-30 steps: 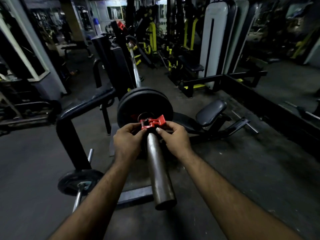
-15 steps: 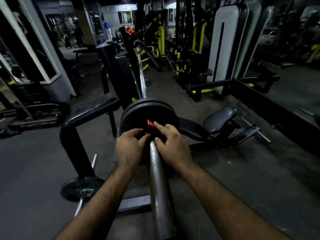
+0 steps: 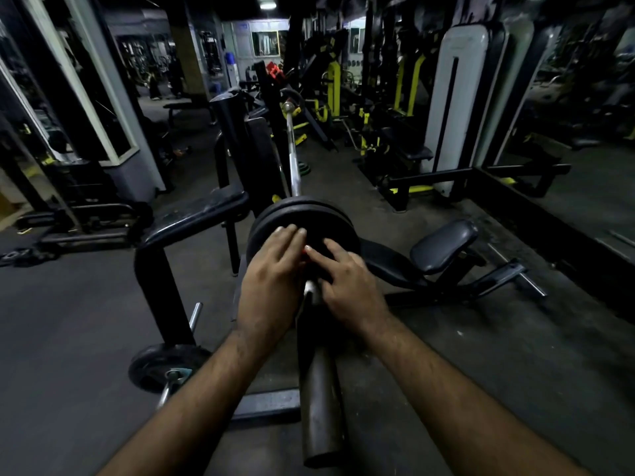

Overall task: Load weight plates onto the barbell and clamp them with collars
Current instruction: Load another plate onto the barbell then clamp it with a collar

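The barbell sleeve point(image 3: 318, 400) runs straight away from the person, its long axis ending at two black weight plates point(image 3: 330, 221). The red collar point(image 3: 303, 258) sits on the sleeve hard against the near plate, mostly hidden between both hands. Left hand point(image 3: 271, 286) lies over it with fingers point(image 3: 290, 235) flat on the plate; right hand point(image 3: 347, 280) presses from the other side, fingers spread. Whether the collar's lever is shut cannot be told.

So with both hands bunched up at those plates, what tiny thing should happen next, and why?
Probably press the lever shut. The red collar, mostly hidden between the left hand and right hand, sits against the plates on the barbell sleeve; whether it is already locked cannot be seen.
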